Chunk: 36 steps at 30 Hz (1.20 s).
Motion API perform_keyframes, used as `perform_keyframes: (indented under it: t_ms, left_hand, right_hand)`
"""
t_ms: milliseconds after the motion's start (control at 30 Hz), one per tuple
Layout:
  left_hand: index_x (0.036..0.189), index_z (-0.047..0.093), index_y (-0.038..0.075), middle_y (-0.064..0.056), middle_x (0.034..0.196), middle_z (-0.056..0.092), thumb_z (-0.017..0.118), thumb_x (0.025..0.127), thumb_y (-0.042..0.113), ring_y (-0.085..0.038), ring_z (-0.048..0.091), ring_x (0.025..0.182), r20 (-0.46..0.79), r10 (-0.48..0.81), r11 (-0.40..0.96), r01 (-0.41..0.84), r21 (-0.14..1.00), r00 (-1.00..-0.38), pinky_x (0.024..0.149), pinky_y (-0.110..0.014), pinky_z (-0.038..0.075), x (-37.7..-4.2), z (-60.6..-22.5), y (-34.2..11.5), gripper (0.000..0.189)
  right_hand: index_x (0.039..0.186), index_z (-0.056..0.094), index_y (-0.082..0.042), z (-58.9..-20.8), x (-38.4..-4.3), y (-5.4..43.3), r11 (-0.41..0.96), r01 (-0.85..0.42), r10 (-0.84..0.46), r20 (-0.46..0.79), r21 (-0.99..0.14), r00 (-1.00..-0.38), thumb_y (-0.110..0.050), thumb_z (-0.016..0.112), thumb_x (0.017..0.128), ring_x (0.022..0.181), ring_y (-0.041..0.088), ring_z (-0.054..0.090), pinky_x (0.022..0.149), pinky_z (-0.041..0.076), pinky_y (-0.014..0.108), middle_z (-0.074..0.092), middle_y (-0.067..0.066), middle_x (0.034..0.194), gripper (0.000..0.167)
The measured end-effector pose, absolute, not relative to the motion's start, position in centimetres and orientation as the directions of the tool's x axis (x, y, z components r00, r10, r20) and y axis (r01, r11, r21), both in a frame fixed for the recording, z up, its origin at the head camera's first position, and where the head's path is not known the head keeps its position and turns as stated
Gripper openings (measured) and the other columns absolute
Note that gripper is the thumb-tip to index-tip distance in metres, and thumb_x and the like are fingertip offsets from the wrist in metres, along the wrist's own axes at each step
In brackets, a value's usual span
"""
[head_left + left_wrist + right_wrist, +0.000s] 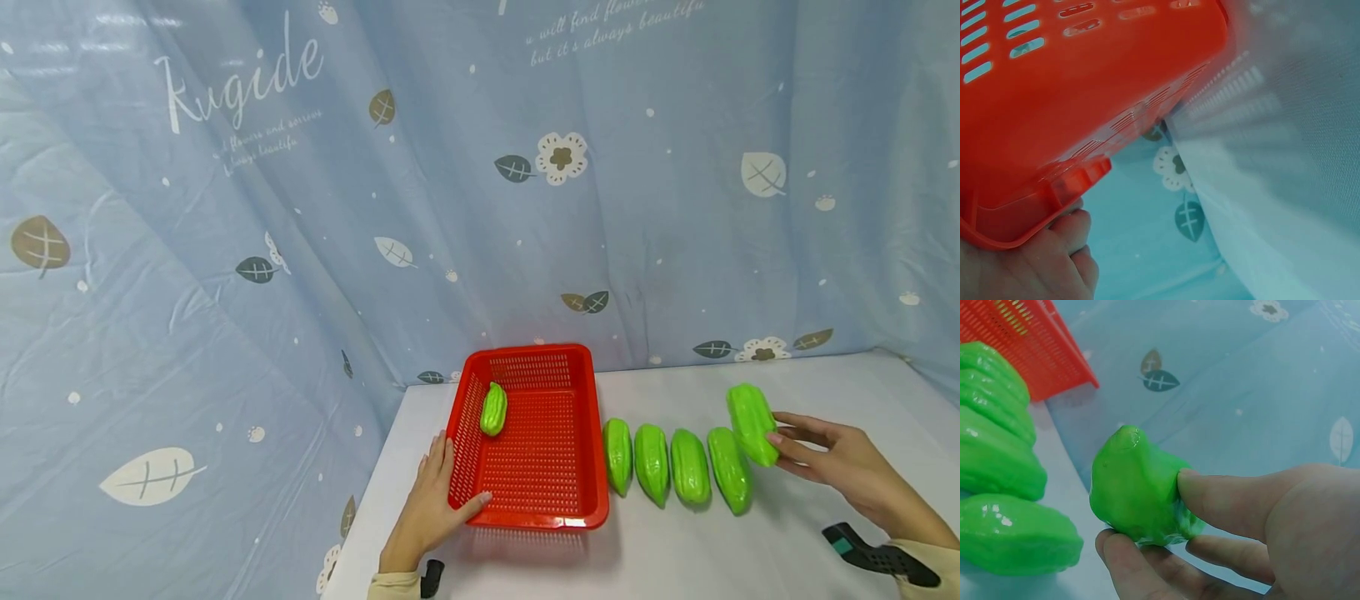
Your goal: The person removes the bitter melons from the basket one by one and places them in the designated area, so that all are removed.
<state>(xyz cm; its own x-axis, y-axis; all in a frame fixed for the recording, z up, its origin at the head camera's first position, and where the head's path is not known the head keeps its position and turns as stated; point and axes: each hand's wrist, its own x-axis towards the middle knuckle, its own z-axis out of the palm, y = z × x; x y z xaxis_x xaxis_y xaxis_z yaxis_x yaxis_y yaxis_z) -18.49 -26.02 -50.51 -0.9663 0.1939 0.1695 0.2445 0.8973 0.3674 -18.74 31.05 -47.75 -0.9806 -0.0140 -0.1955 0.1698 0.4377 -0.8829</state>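
Observation:
My right hand [847, 462] holds a bright green, ridged, oblong vegetable [752, 423] between thumb and fingers, lifted to the right of a row of similar ones. In the right wrist view, the thumb presses one side of this green vegetable [1138, 487] and the fingers lie under it. My left hand [431, 500] grips the near left corner of a red plastic basket [536, 523], its thumb over the rim. In the left wrist view, curled fingers [1072, 231] show below the basket's rim. One green vegetable [493, 409] lies inside the basket, by its left wall.
Several more green vegetables [690, 467] lie side by side on the white tabletop [675, 558], right of the basket. A blue patterned curtain [465, 208] hangs behind the table and along its left side.

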Motion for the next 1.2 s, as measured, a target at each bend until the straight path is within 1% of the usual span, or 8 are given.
perform_keyframes:
  t_ms: [100,167,333,567,733,1033,1200]
  left_hand:
    - [0.164,0.021,0.0,-0.016,0.175,0.012,0.061,0.087,0.075,-0.036,0.017,0.162,0.166,0.191,0.897,0.241,0.37,-0.967,0.13,-0.058,0.022,-18.5,-50.5,-26.0,0.115]
    - [0.164,0.021,0.0,-0.017,0.175,0.012,0.061,0.087,0.075,-0.036,0.017,0.162,0.165,0.192,0.898,0.241,0.369,-0.968,0.13,-0.058,0.022,-18.5,-50.5,-26.0,0.115]
    - [0.163,0.021,-0.001,-0.017,0.175,0.013,0.061,0.087,0.075,-0.036,0.017,0.162,0.172,0.194,0.898,0.245,0.366,-0.966,0.129,-0.059,0.023,-18.6,-50.5,-26.1,0.115]
    - [0.164,0.021,0.0,-0.016,0.175,0.013,0.061,0.087,0.075,-0.035,0.016,0.163,0.174,0.193,0.898,0.245,0.366,-0.966,0.13,-0.057,0.022,-18.5,-50.5,-26.1,0.114]
    - [0.164,0.021,0.0,-0.016,0.175,0.013,0.061,0.087,0.075,-0.035,0.016,0.163,0.169,0.187,0.897,0.238,0.373,-0.968,0.13,-0.058,0.021,-18.4,-50.6,-26.0,0.114]
    - [0.164,0.02,0.001,-0.013,0.176,0.01,0.061,0.087,0.074,-0.034,0.015,0.163,0.158,0.179,0.895,0.228,0.383,-0.971,0.13,-0.057,0.021,-18.3,-50.6,-25.9,0.114]
    - [0.164,0.021,0.001,-0.014,0.175,0.011,0.061,0.087,0.074,-0.034,0.015,0.163,0.16,0.181,0.894,0.23,0.384,-0.97,0.13,-0.058,0.021,-18.4,-50.4,-25.9,0.114]
  right_hand:
    - [0.155,0.019,0.019,-48.2,-18.8,31.3,0.433,0.189,-0.011,-0.214,-0.882,-0.977,-0.043,0.059,0.104,0.091,0.003,0.072,0.085,0.064,0.032,0.031,0.05,0.145,0.09]
    - [0.155,0.019,0.02,-48.5,-18.7,31.4,0.43,0.194,-0.005,-0.217,-0.882,-0.976,-0.041,0.059,0.105,0.089,0.0,0.072,0.085,0.064,0.032,0.031,0.05,0.145,0.088]
    - [0.154,0.019,0.021,-49.1,-18.5,31.7,0.436,0.196,0.002,-0.217,-0.878,-0.976,-0.037,0.057,0.107,0.088,0.0,0.072,0.084,0.064,0.033,0.034,0.051,0.143,0.084]
    - [0.154,0.019,0.021,-50.0,-18.5,32.1,0.407,0.222,0.013,-0.238,-0.886,-0.971,-0.041,0.06,0.104,0.087,0.001,0.072,0.084,0.065,0.035,0.035,0.051,0.141,0.09]
    - [0.154,0.02,0.021,-50.6,-18.5,32.5,0.409,0.25,0.02,-0.265,-0.877,-0.964,-0.045,0.063,0.101,0.089,0.006,0.073,0.083,0.065,0.035,0.035,0.051,0.141,0.095]
    - [0.152,0.022,0.023,-51.8,-18.3,32.9,0.437,0.251,0.011,-0.274,-0.864,-0.962,-0.045,0.064,0.101,0.092,0.012,0.074,0.082,0.065,0.033,0.039,0.051,0.139,0.095]
    - [0.151,0.023,0.024,-52.3,-18.1,33.0,0.465,0.268,0.015,-0.295,-0.844,-0.955,-0.047,0.064,0.101,0.095,0.021,0.075,0.081,0.065,0.034,0.037,0.052,0.139,0.095]
